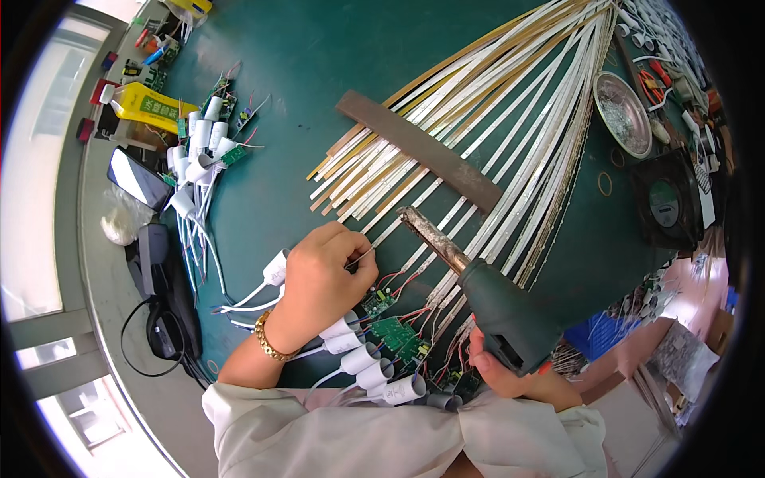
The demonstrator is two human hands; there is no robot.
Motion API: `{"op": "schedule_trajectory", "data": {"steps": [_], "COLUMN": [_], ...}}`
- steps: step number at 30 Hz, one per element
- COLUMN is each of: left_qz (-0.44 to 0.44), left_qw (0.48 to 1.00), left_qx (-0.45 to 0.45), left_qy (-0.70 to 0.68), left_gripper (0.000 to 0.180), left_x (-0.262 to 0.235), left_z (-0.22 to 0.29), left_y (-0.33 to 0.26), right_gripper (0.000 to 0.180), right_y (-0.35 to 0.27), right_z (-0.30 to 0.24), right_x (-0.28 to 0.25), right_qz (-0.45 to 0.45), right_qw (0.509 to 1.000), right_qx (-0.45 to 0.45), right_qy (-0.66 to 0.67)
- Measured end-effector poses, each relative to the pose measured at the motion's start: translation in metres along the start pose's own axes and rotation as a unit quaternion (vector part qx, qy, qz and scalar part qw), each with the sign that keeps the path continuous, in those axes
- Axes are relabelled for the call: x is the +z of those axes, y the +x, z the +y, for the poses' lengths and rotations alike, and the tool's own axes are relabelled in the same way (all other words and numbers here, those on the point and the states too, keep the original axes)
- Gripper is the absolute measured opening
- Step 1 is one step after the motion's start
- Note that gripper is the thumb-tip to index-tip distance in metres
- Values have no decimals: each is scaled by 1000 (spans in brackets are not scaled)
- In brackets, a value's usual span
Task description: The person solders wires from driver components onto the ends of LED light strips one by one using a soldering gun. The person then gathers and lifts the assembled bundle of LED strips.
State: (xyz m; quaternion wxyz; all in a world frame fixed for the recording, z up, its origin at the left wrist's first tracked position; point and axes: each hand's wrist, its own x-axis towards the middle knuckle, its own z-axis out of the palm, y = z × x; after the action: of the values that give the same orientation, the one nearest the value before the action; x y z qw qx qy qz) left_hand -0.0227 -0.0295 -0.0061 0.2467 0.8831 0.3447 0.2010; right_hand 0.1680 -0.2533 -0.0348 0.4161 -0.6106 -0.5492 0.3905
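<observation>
We see the left hand (331,263) at the centre of the frame, its grip narrow, pinching a thin pale piece (368,253) that we cannot tell for strip or wire. Right of centre, low in the frame, the right hand (496,373) has its grip closed round the dark handle of a soldering iron (510,307), whose tip points to the upper left. Beyond, we see light strips (530,191) fanned over the green table (271,56) under a brown bar (422,151); circuit boards (398,338) and white caps (402,389) lie at lower centre.
</observation>
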Motion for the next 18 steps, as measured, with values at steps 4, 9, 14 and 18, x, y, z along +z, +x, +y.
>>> {"op": "schedule_trajectory", "data": {"steps": [4,9,14,18], "left_qz": [-3,8,26,21], "left_qw": [1000,998,1000,1000], "left_qx": [-7,34,6,8], "left_qy": [20,46,0,-10], "left_gripper": [9,11,13,11], "left_x": [0,-1,1,2], "left_z": [0,-3,-1,-5], "left_y": [0,1,-2,-4], "right_gripper": [28,56,60,63], "right_y": [3,1,-5,-7], "right_z": [-3,-6,1,4], "right_x": [-2,-6,-4,-3], "right_qz": [-8,-55,-55,-63], "right_qw": [997,993,991,984], "right_qx": [56,50,57,99], "right_qy": [43,87,107,133]}}
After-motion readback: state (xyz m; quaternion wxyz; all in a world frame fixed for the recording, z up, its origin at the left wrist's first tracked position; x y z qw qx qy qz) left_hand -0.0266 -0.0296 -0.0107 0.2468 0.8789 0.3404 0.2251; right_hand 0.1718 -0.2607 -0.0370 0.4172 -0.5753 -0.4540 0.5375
